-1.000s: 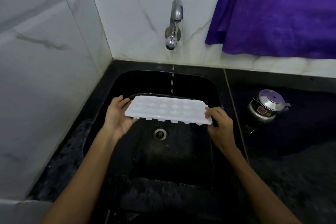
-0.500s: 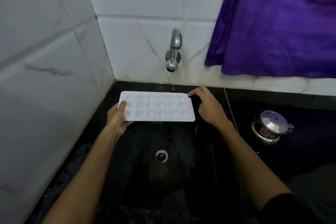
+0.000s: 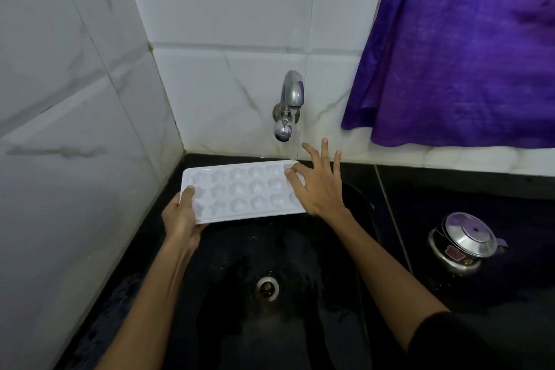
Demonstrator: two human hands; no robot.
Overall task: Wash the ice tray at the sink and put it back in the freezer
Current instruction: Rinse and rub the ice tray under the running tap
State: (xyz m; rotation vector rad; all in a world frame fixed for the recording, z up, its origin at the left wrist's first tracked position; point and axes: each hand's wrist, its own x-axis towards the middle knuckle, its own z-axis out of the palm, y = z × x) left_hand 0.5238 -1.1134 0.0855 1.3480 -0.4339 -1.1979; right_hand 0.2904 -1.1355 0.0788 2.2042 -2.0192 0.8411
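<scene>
1. Overhead, a white ice tray [image 3: 243, 191] is held level above the back half of a black sink [image 3: 365, 207], its far long edge close to the basin's rear rim and the tiled wall; the basin below stays open down to the steel drain [image 3: 267, 288].
2. At the tray's left short end, the left hand [image 3: 181, 219] grips it, thumb on top and fingers curled under, forearm reaching in from the lower left.
3. Over the tray's right end, the right hand [image 3: 319, 186] spreads wide, fingers splayed; the thumb and a fingertip touch the moulded top, while the other fingers lift toward the tap [image 3: 288, 105].
4. A thin stream falls from the chrome tap to the tray's far right corner.
5. Star-shaped cups dimple the matte plastic; marbled white tiles meet in a corner to the left.
6. Well right of the sink, a steel lidded pot [image 3: 464, 242] sits on the dark counter beneath a purple cloth [image 3: 462, 48].
</scene>
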